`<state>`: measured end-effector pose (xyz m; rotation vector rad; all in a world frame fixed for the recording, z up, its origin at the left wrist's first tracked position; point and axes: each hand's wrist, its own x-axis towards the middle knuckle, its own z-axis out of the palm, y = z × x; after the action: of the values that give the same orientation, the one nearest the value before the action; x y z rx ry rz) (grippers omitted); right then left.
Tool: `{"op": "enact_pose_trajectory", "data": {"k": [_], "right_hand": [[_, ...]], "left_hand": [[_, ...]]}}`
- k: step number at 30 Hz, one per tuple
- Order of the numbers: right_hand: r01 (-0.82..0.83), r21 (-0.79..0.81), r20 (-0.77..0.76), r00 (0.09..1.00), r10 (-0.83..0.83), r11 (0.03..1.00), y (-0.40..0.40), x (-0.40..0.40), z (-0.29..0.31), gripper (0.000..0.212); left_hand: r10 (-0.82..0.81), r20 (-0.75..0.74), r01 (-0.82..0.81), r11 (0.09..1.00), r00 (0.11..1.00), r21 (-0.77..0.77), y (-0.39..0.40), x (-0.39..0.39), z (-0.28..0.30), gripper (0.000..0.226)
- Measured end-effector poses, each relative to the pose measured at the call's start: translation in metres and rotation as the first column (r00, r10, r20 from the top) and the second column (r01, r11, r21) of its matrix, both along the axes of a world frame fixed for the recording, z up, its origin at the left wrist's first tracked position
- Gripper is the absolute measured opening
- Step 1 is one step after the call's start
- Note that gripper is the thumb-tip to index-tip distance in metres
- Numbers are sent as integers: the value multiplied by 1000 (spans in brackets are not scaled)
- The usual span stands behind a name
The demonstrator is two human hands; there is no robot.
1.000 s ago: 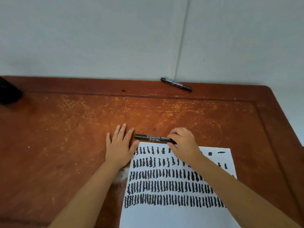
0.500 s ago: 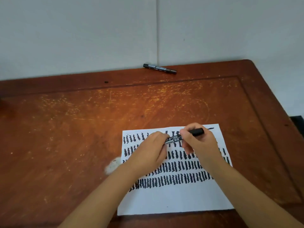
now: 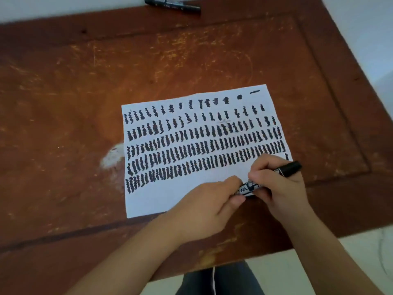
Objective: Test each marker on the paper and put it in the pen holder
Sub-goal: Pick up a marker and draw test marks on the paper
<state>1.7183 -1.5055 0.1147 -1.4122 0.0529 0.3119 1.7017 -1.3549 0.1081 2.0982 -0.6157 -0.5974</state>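
Both hands' grip [image 3: 248, 184] around marker [image 3: 286, 168]

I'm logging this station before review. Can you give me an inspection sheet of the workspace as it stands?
Surface: wooden table, scratched, with a whitish worn patch left of the paper.
Job's things: paper lies flat, rows of black test marks; black marker held over its near right corner; second marker lies at the far edge. Pen holder: not in view.
Clutter: nothing seen.
Grippers: left hand and right hand both grip the held marker.
Cables: nothing seen.
Surroundings: pale wall behind, light floor on the right.
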Motion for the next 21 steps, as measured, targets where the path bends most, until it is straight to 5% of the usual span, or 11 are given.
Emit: {"op": "enact_pose_trajectory", "data": {"k": [3, 6, 11, 17, 21], "right_hand": [[-38, -23, 49, 998, 39, 999, -7, -8, 8, 10], [-53, 7, 87, 995, 52, 999, -14, -7, 22, 9], [134, 8, 114, 984, -134, 991, -48, -5, 30, 8], [258, -51, 120, 961, -250, 965, -88, -16, 24, 27], [325, -432, 225, 942, -248, 841, -87, -13, 10, 16]], "left_hand": [[30, -110, -41, 994, 993, -102, -2, -12, 0, 32], [113, -48, -120, 977, 992, -175, -3, -18, 12, 22], [366, 141, -382, 917, 920, 115, 3, -10, 17, 76], [282, 613, -497, 842, 738, 211, -23, -12, -16, 45], [247, 655, -507, 828, 714, 240, -52, -12, -26, 46]]}}
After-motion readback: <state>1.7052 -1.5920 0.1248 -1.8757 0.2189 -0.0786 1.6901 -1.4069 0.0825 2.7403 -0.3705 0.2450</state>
